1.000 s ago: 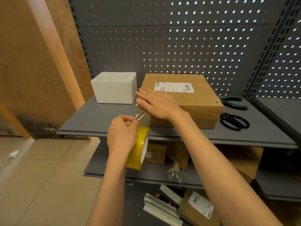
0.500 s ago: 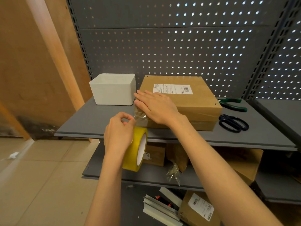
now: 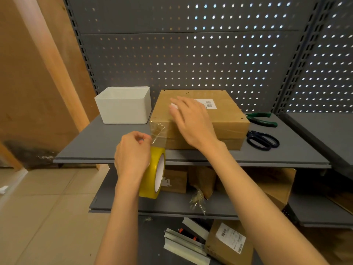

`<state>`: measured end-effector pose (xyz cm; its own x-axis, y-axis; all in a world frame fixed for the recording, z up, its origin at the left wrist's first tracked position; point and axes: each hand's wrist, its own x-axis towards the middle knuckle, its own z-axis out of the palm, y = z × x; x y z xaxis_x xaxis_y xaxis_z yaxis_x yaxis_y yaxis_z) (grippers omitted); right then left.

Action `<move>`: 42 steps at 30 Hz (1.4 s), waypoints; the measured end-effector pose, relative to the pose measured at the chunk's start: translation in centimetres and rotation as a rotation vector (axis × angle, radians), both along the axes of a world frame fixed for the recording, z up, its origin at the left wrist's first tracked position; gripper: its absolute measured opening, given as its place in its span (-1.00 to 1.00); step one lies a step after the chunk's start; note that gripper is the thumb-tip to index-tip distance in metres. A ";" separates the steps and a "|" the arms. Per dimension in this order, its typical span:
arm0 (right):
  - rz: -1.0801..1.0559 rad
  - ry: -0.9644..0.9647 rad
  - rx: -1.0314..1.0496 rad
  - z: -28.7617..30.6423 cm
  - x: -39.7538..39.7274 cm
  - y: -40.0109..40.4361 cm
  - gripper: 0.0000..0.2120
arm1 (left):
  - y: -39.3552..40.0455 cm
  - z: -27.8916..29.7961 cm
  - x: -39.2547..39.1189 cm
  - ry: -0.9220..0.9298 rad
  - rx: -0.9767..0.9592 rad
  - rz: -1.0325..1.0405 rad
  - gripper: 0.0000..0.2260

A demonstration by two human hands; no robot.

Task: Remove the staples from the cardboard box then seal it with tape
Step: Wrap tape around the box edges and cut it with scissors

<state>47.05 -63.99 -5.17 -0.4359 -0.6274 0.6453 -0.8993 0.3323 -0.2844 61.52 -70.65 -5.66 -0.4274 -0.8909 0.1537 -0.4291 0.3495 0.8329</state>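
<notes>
Head cam: cardboard box (image 3: 225,119) sits on shelf (image 3: 107,148), approx 12 o'clock. My left hand (image 3: 131,155), fingers clamped on tape roll (image 3: 154,175) at 7 o'clock, strip stuck to box's near-left corner. Right hand (image 3: 193,121) has slid from that corner up over the lid, fingers flat, apart. Sealing's underway; strip not cut yet.

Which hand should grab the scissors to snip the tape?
Probably the right hand. It rests open on the cardboard box, nearer the scissors. The left hand grips the tape roll.
</notes>
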 end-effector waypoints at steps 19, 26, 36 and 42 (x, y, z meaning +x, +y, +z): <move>-0.783 -0.480 0.042 -4.2 -8.6 14.0 -0.75 | -0.7 -0.4 0.0 0.032 -0.003 -0.127 -0.83; -0.867 -0.376 0.240 -4.8 -8.2 13.6 -0.68 | -0.7 -0.5 0.1 0.035 0.002 -0.108 -0.82; -0.558 -0.430 -0.298 -1.4 -7.5 13.9 -0.70 | -0.5 -0.5 0.4 0.068 0.012 -0.122 -0.89; -0.200 -0.385 -0.385 1.3 -3.4 12.0 -0.68 | -0.3 -0.3 0.4 0.070 0.002 -0.121 -0.91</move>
<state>43.63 -52.03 -3.90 -0.7701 -0.2600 0.5826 -0.6378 0.2928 -0.7124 61.87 -71.00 -6.00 -0.5197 -0.8340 0.1851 -0.3249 0.3933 0.8601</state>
